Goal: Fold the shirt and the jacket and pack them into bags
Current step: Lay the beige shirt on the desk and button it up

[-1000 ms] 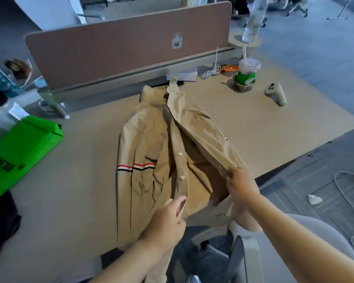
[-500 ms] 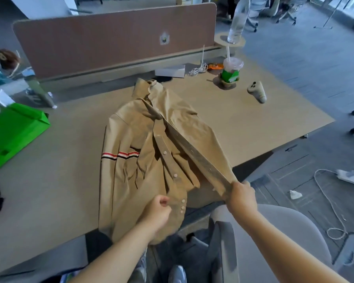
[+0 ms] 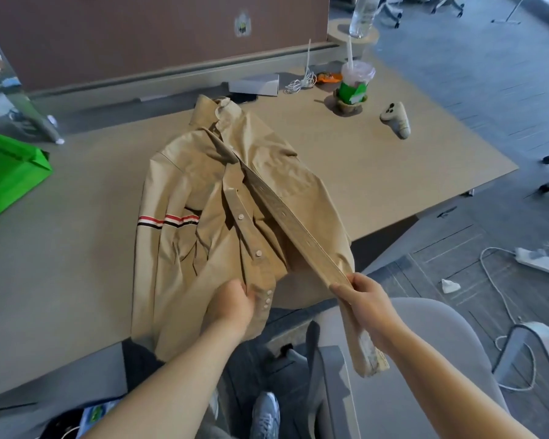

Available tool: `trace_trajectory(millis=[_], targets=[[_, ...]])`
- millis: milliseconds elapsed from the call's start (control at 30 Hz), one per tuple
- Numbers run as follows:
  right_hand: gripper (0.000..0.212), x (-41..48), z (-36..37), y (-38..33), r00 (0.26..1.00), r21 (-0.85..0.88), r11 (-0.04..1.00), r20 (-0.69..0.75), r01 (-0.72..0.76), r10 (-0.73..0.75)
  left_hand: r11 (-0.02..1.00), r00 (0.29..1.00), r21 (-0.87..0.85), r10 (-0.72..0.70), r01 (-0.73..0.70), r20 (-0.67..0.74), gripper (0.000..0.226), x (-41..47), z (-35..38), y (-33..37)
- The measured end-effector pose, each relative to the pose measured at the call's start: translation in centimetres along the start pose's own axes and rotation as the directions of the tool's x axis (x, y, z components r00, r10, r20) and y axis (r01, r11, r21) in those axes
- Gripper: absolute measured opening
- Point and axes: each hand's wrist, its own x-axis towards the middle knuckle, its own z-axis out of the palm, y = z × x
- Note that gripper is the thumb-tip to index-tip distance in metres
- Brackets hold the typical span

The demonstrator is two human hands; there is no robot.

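Shirt (image 3: 203,248) newly taut between fingers (image 3: 357,280)

Both hands (image 3: 232,301) (image 3: 363,299) on tan shirt (image 3: 203,191)

Soft, dim, bluish daylight comes from the upper right, where the floor (image 3: 457,52) shows pale glare. Shadows on the surface (image 3: 362,160) are faint. Wide-angle distortion bends the edges, and fine detail is slightly soft.
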Motion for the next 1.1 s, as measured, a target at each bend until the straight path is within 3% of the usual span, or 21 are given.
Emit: trace_trajectory(millis=[133, 233, 333, 400, 467, 567, 733, 833, 933, 1000, 1100], targets=[[0.009, -0.2, -0.6, -0.4, 1.0, 0.097, 0.995, 0.019, 0.006, -0.008, 0.974, 0.998, -0.218, 0.062, -0.064, -0.014, 0.025, -1.2, -1.7, 0.3], [0.012, 0.1, -0.8, -0.6, 0.998, 0.198, 0.98, 0.055, -0.032, 0.022, 0.898, 1.0, -0.439, -0.027, 0.019, -0.014, 0.016, -2.6, -3.9, 0.1], [0.009, 0.8, -0.4, -0.8, 0.999, 0.174, 0.984, 0.038, -0.041, 0.035, 0.824, 0.997, -0.565, -0.078, 0.052, -0.022, 0.013, -3.2, -5.6, -0.1], [0.008, 1.6, -0.1, -1.2, 0.997, 0.134, 0.989, 0.05, -0.059, 0.053, 0.863, 0.998, -0.501, -0.062, 0.067, 0.028, 0.014, -3.0, -5.7, -0.4], [0.009, 2.3, 0.3, -1.4, 0.99, 0.08, 0.991, 0.096, -0.107, 0.1, 0.937, 0.989, -0.332, -0.073, 0.112, 0.13, 0.013, -2.3, -5.3, -0.9], [0.009, 3.4, 1.0, -1.2, 0.977, -0.023, 0.987, 0.136, -0.162, 0.164, 0.962, 0.959, -0.211, -0.117, 0.174, 0.26, 0.021, -1.4, -4.7, -1.5], [0.018, 5.3, 2.4, -1.3, 0.967, -0.112, 0.971, 0.118, -0.211, 0.224, 0.953, 0.998, -0.295, -0.062, 0.065, 0.021, 0.016, 0.2, -5.0, -0.3], [0.023, 6.1, 3.8, -1.6, 0.992, -0.219, 0.967, -0.051, -0.126, 0.118, 0.945, 0.999, -0.324, -0.041, 0.031, -0.025, 0.023, 2.3, -4.4, 0.8], [0.023, 7.0, 5.1, -2.3, 0.963, -0.37, 0.928, -0.231, 0.048, -0.141, 0.987, 0.999, -0.159, -0.035, 0.036, 0.004, 0.039, 4.2, -3.1, 1.8], [0.024, 7.8, 5.7, -2.6, 0.962, -0.406, 0.908, -0.194, 0.101, -0.194, 0.998, 0.998, -0.007, -0.057, 0.057, 0.006, 0.046, 5.3, -2.1, 2.0], [0.019, 8.8, 6.4, -2.7, 0.989, -0.438, 0.893, -0.055, 0.102, -0.14, 0.989, 0.998, 0.137, -0.062, 0.063, -0.01, 0.035, 6.4, -1.7, 2.0]])
